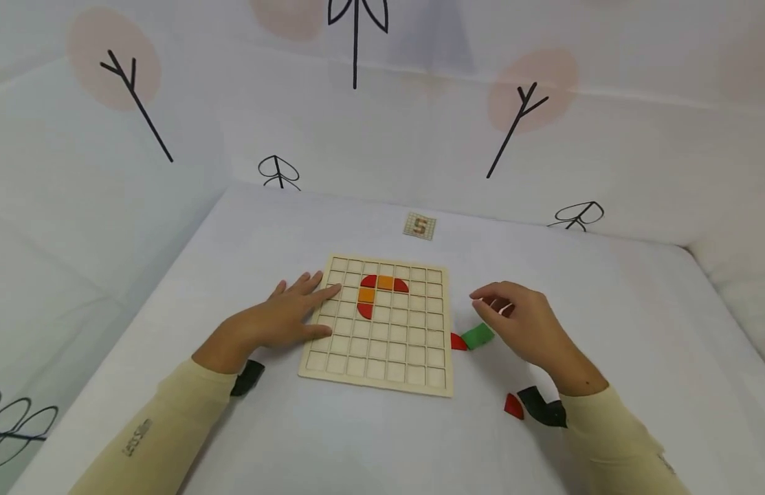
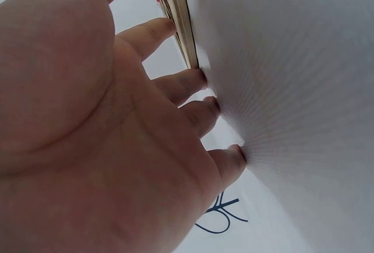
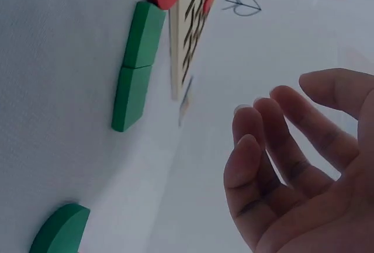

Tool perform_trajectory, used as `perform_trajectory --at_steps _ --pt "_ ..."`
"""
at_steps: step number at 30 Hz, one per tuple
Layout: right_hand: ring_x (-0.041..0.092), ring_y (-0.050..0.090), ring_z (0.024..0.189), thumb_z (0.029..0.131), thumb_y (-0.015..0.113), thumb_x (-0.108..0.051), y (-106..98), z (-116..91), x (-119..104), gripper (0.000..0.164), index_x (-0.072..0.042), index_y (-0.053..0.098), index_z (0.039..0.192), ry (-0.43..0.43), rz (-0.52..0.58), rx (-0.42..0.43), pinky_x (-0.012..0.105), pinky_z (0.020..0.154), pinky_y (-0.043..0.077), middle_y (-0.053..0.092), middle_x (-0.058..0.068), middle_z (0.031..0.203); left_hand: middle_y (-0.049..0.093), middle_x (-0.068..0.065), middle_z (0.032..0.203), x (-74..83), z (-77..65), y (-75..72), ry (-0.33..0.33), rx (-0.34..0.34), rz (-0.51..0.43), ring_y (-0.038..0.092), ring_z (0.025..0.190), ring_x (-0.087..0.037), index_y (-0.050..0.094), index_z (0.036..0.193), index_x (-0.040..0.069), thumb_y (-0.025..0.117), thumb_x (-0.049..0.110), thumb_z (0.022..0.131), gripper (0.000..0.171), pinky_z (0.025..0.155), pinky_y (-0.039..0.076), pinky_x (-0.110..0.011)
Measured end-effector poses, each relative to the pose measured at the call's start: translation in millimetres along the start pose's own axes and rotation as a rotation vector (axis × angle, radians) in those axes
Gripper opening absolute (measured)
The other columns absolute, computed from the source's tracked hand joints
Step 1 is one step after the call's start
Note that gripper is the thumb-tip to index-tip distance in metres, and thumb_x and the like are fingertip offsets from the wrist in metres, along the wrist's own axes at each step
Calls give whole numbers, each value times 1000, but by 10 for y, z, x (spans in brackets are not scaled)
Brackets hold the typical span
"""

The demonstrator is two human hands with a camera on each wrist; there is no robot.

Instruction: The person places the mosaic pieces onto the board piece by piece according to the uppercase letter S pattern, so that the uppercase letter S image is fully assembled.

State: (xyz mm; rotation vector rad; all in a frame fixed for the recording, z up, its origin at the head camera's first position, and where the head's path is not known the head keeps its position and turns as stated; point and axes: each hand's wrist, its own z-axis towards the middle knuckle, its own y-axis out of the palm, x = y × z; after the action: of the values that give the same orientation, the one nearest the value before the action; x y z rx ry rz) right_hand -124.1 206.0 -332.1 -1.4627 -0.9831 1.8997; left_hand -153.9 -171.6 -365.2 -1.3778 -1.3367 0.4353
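A wooden grid board point(image 1: 413, 357) lies on the white cloth. Red quarter-circle pieces point(image 1: 401, 285) and two orange square pieces point(image 1: 366, 295) form a hook shape in its upper cells. My left hand point(image 1: 280, 320) rests at the board's left side, fingers spread, thumb and index finger over the edge. In the left wrist view, other fingertips touch the cloth beside the board point(image 2: 186, 25). Right of the board, my right hand point(image 1: 521, 320) hovers with loosely bent fingers and holds nothing. Nearest it are green blocks point(image 1: 478, 336) and a red piece point(image 1: 458, 342) at the board's edge.
A small pattern card point(image 1: 420, 225) showing an S lies behind the board. Another red piece point(image 1: 514, 405) and dark green pieces point(image 1: 537, 405) lie by the right forearm. A dark piece point(image 1: 251, 377) sits by the left wrist, partly hidden. Printed cloth point(image 1: 419, 137) hangs behind.
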Motion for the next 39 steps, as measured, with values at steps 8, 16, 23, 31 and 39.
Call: perform_trajectory --at_steps 8,16,23,31,39 --pt "16 60 84 94 68 -12 15 78 180 16 -9 74 108 -37 -33 -73 22 71 53 69 1 93 4 -10 170 -46 -3 -26 -5 3 14 -2 157 -33 21 160 33 64 50 94 81 126 -2 -58" --pt "19 60 95 91 71 -11 -26 84 275 17 -11 74 108 -18 -45 -195 31 80 54 69 1 103 3 -9 170 -23 31 -46 -1 -6 -1 -4 157 -32 21 160 33 64 50 94 81 126 -4 -58" --pt "21 57 105 85 74 -7 14 93 337 22 -15 74 106 -31 -45 -319 43 90 54 66 -1 109 3 -10 170 -22 22 -36 -9 -5 -8 -3 157 -32 21 160 32 65 48 94 81 126 -4 -57" --pt "17 56 99 83 76 -7 15 82 341 25 -16 74 106 -70 -71 -351 35 84 52 65 -1 109 3 -9 170 -22 26 -23 -15 -8 -8 -4 158 -31 21 160 33 65 49 94 81 126 -4 -57" --pt "17 56 100 82 78 -6 -1 73 351 27 -15 74 107 -116 -99 -374 31 80 52 67 0 110 3 -9 170 -8 30 -6 -7 -14 -11 -4 157 -31 21 160 32 64 49 95 81 126 -4 -57"
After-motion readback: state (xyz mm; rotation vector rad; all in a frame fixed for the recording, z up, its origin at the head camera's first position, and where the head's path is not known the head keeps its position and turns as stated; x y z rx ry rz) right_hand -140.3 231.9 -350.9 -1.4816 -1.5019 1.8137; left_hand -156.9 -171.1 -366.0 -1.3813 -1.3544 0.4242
